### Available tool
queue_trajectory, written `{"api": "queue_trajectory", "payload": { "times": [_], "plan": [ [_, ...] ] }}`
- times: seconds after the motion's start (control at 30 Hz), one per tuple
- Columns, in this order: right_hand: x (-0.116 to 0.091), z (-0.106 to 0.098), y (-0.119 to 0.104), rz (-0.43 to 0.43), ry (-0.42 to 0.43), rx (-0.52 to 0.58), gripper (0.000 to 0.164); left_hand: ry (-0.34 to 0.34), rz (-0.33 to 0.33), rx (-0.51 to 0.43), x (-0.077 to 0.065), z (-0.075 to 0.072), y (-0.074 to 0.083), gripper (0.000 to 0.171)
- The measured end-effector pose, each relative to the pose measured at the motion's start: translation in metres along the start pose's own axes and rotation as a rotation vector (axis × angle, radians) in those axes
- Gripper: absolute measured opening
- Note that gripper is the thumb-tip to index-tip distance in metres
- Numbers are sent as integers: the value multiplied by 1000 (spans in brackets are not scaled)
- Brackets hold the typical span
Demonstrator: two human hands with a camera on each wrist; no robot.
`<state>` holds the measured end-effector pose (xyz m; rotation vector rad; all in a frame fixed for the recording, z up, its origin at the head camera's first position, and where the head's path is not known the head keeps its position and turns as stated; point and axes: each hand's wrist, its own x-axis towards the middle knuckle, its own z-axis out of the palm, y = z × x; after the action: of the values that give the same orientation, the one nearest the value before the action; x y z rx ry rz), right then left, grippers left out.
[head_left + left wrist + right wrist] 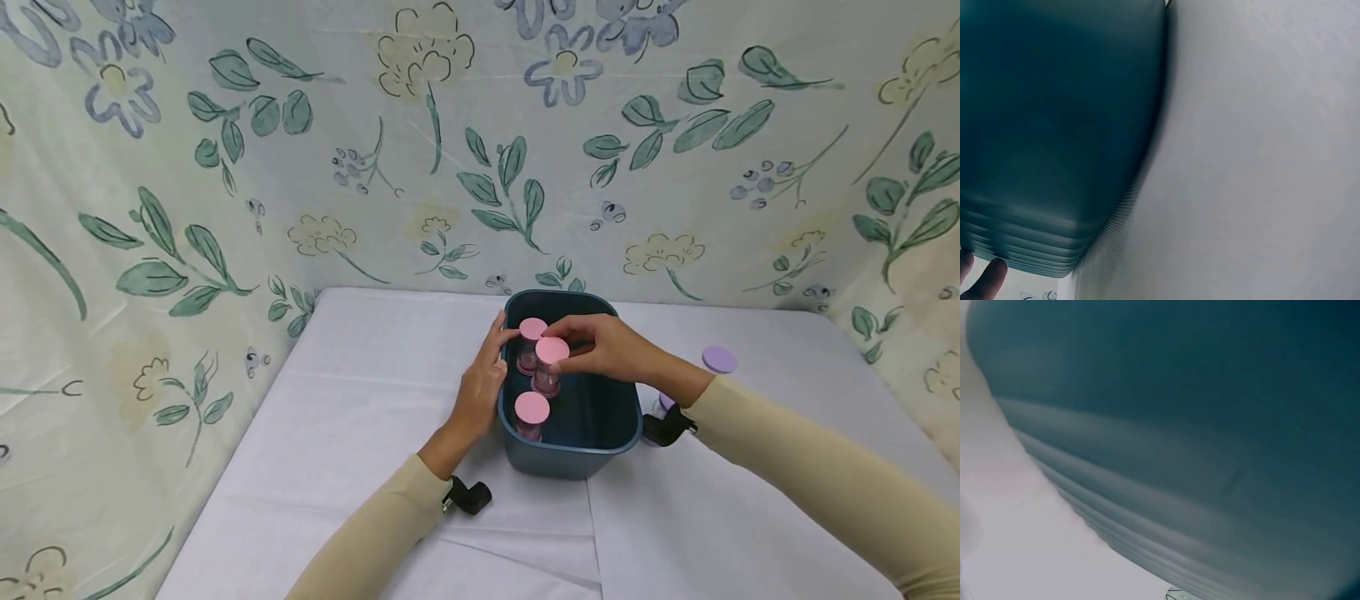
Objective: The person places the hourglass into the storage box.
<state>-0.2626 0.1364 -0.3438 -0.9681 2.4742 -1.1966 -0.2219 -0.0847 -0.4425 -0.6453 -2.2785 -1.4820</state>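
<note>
A dark teal bin (577,462) holds small clear jars with pink lids. With thumb and fingers, my right hand (603,346) pinches the middle pink-lidded jar (552,350), which is just inside the bin. Another pink-lidded jar (533,329) stands behind it, and a third pink-lidded jar (532,408) is nearer the front. Along the bin's left side lies my left hand (480,387), one finger reaching over the rim toward the rear jar. The left wrist view shows fingertips (991,275) by the ribbed outer wall. The right wrist view shows only the bin's outside, no hand.
Right of the bin, a purple lid (720,359) shows beyond my right forearm, and more purple pieces are partly hidden behind that wrist. A white cloth (360,417) covers the table. A floral curtain (420,167) hangs at the back and sides.
</note>
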Motion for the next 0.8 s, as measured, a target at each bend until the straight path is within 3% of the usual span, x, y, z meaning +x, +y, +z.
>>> {"api": "queue_trajectory", "payload": {
  "times": [0.53, 0.8],
  "plan": [
    [4, 9, 4, -8, 28, -123, 44, -3, 16, -4, -1, 0, -1, 51],
    [9, 15, 2, 4, 0, -138, 44, -8, 17, 4, 0, -1, -1, 50]
  ]
}}
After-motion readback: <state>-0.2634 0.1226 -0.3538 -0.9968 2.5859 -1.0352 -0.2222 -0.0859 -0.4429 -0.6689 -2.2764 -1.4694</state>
